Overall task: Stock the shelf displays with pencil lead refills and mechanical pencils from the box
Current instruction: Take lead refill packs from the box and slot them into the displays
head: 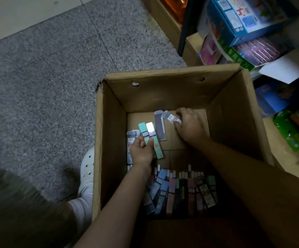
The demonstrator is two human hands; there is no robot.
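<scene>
Deep in the box [109,140], the left hand [141,151] is clutching several refill packs [149,135] fanned loosely; the right hand [190,126] is pinching one pack [172,118]. The fan could slip and scatter.

A shop aisle — packaged goods [249,17] stacked on low shelves [193,42], a cardboard stock box [163,90] on the speckled floor [46,77].

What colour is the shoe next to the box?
White, with small holes; the shoe shows in the head view.
</scene>
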